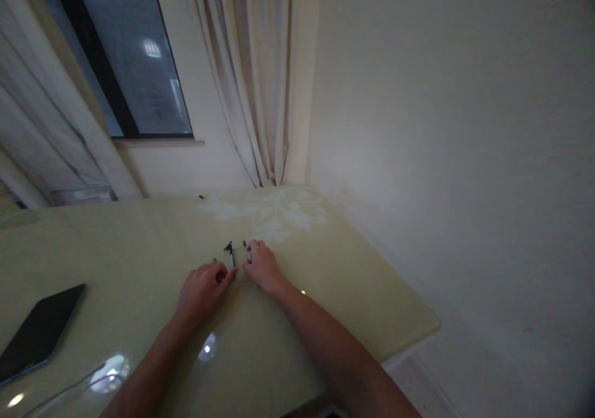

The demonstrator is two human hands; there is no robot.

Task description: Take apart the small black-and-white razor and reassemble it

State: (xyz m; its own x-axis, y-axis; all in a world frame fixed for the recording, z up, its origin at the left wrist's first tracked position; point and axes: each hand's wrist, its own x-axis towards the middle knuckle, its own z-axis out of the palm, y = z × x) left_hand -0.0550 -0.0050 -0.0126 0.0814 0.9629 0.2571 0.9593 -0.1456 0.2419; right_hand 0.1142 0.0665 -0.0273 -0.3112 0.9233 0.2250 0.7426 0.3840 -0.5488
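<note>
A thin silver stick with a slanted black head [232,258], razor-like in shape, stands out between my two hands above the yellow-green tabletop. Its lower end meets the thumb of my left hand [201,291], whose fingers are curled in. A tiny dark piece [214,260] shows just past those fingers. My right hand [263,266] is closed, with a small silvery piece [250,257] showing at its fingers; its kind is too small to tell. Just beyond its fingertips is a small dark grey bit [244,243].
A dark flat tablet-like device [44,328] lies on the table [297,343] at left, near a thin cable [60,393]. A small black piece [201,196] sits by the far edge. A dark object [320,407] shows at the bottom. Curtains [251,77] and walls stand behind.
</note>
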